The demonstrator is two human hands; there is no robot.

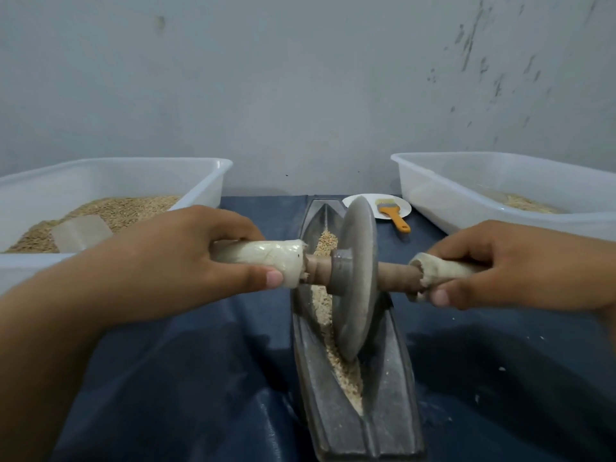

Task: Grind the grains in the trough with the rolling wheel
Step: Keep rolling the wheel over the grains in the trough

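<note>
A long dark metal trough (386,395) runs away from me down the middle of a blue cloth. Pale crushed grains (336,355) lie along its groove. A grey stone wheel (358,278) stands upright in the groove about midway along, on a wooden axle with cloth-wrapped handles. My left hand (186,258) grips the left handle (263,258). My right hand (513,265) grips the right handle (443,271). The wheel hides part of the grains behind it.
A clear plastic tub (206,181) with whole grains and a small scoop stands at the left. Another clear tub (433,191) with some grain stands at the right. A white plate (400,203) holding an orange-handled brush (395,218) lies beyond the trough, near the wall.
</note>
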